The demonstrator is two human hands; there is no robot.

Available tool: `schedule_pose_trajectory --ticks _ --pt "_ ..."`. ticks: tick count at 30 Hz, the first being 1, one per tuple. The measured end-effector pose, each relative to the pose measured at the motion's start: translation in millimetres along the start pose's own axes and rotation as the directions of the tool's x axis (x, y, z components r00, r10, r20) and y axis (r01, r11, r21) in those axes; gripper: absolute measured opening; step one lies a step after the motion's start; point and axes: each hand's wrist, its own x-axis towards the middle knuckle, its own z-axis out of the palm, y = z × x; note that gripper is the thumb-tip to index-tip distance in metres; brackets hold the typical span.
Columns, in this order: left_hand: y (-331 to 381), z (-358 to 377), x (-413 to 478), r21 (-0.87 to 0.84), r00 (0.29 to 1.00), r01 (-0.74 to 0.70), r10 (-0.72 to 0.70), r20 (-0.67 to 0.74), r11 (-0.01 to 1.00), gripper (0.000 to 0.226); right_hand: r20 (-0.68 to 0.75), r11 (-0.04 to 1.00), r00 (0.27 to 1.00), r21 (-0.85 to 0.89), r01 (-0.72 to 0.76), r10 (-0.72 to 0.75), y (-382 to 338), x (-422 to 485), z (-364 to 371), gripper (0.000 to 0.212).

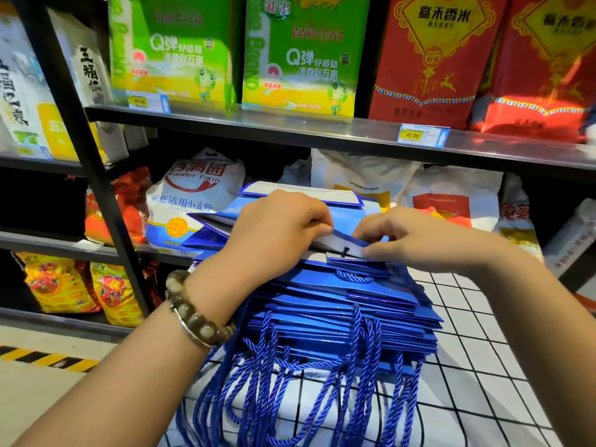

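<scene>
Left hand [277,233] and right hand [419,240], fingers curled, both pinching the white-lined rim of the top blue bag [340,245]. Atop a stack of flat blue bags [338,304] on a wire rack [467,321], before shelves [290,124] of rice sacks [309,59].

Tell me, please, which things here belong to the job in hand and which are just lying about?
In the job:
left hand and right hand, both pinching the top bag
bag stack
wire grid under the stack

Lying about:
green rice bags
red rice bags
flour bag
price tag
yellow bags
</scene>
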Motion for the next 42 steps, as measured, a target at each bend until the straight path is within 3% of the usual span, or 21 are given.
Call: schedule_pose_trajectory --ticks 3,5,7,10,13,19,24,26,28,29,33,36,42 --pt "2 3 -3 -0.036 0.995 -0.018 0.014 -0.099 0.999 0.006 -0.08 0.999 0.996 -0.028 -0.029 0.027 0 2 3 0.021" --pt "6 2 -7 -0.004 0.982 -0.049 0.048 -0.182 0.999 0.014 -0.108 0.997 0.994 -0.072 -0.032 0.024 -1 3 6 0.026" --pt "13 2 -7 0.148 0.988 -0.066 0.085 -0.131 0.987 0.033 -0.134 0.992 0.991 -0.128 -0.017 0.0 0 5 8 0.026" --pt "24 3 -3 0.268 0.998 0.056 -0.062 0.013 0.962 0.048 -0.161 0.981 0.987 -0.194 -0.004 -0.028 -4 5 8 0.029" --pt "31 2 1 0.269 0.992 0.093 -0.113 0.061 0.959 0.038 -0.206 0.962 0.978 -0.271 -0.017 -0.041 -8 5 9 0.033" --pt "35 8 -1 0.359 0.999 -0.032 0.023 0.031 0.933 0.02 -0.309 0.958 0.949 -0.285 -0.034 -0.059 -3 7 15 0.036" --pt "23 -2 -8 0.228 0.99 -0.087 0.059 0.127 0.97 0.022 -0.286 0.954 0.955 -0.299 -0.016 -0.074 6 3 12 0.02" --pt "16 -4 -11 0.227 0.996 -0.071 0.055 0.073 0.971 0.02 -0.237 0.999 0.971 -0.037 0.031 -0.039 4 1 9 0.02" --pt "13 -3 -14 0.207 0.998 -0.06 0.052 0.042 0.977 0.022 -0.157 0.973 0.988 0.23 0.038 -0.001 2 0 6 0.023" --pt "14 -1 -16 0.196 0.998 -0.058 0.053 0.032 0.979 0.023 -0.107 0.974 0.994 0.226 0.03 -0.006 2 3 4 0.024" --pt "12 2 -16 0.144 1.0 -0.03 0.031 -0.002 0.989 0.026 0.012 0.997 0.999 -0.065 0.038 -0.037 1 16 4 0.02" --pt "7 3 -17 0.073 1.0 -0.016 0.017 -0.02 0.997 0.024 -0.042 0.993 0.999 -0.118 0.022 -0.027 4 21 4 0.018" --pt "1 4 -21 -0.044 0.999 -0.02 0.021 0.029 0.999 0.025 -0.278 0.982 0.96 -0.171 -0.082 0.032 11 25 10 0.02"
